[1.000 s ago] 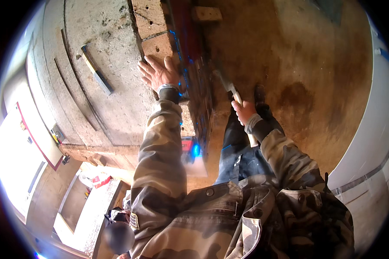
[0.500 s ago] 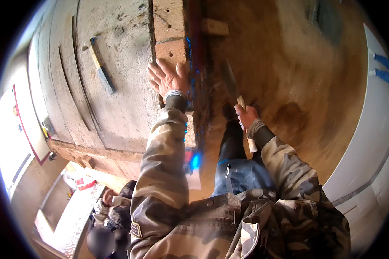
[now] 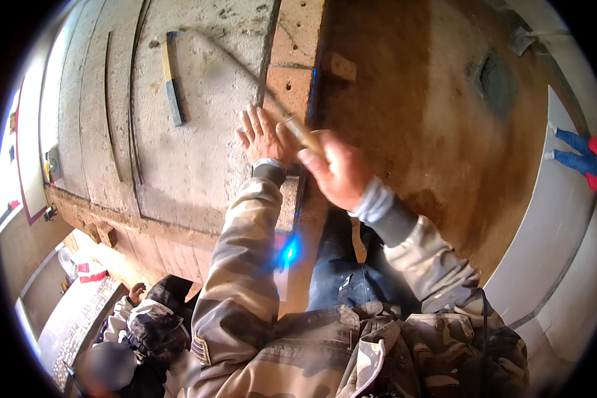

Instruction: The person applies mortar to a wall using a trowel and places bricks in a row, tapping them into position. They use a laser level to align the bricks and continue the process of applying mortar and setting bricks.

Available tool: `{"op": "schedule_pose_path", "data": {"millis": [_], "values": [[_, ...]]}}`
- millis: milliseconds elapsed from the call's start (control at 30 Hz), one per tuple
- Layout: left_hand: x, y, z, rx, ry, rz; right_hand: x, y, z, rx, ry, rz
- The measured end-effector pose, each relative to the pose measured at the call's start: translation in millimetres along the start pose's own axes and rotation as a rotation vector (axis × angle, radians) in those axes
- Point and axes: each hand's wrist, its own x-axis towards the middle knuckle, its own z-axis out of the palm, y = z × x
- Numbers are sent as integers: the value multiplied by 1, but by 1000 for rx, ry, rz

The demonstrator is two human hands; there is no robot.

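My left hand (image 3: 266, 138) lies palm down with fingers spread on the brick row (image 3: 292, 83) along the concrete slab's (image 3: 212, 132) right edge. It holds nothing. Closed around a pale wooden handle, my right hand (image 3: 341, 169) grips a long-bladed tool (image 3: 302, 134). Its thin dark blade points up and left, passing above the left hand and over the bricks and slab. The blade is smeared toward its tip. A hammer-like tool (image 3: 172, 83) with a yellow and dark handle rests on the slab.
Blue laser light (image 3: 288, 251) glows by the near end of the bricks. A loose brick (image 3: 342, 67) sits right of the row. Brown floor (image 3: 411, 119) lies to the right. Another person (image 3: 156, 322) is at lower left; a further person's legs (image 3: 574, 149) show at far right.
My right hand has risen and moved left with the long-bladed tool, swinging its blade over the bricks. My left hand stays flat but sits slightly nearer on the brick row. The view has shifted.
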Motion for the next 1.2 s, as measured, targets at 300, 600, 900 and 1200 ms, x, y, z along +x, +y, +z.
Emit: {"op": "schedule_pose_path", "data": {"millis": [300,600,900,1200], "values": [[6,10,-9,-32,-40,-72,12,72,44,-150,-117,158],[6,7,-8,-73,37,-83,5,77,43,-152,-50,56],[1,9,-4,-100,45,-73,-3,88,32,-173,-133,120],[8,9,-3,-93,25,-82,-11,94,38,-234,-158,187]]}}
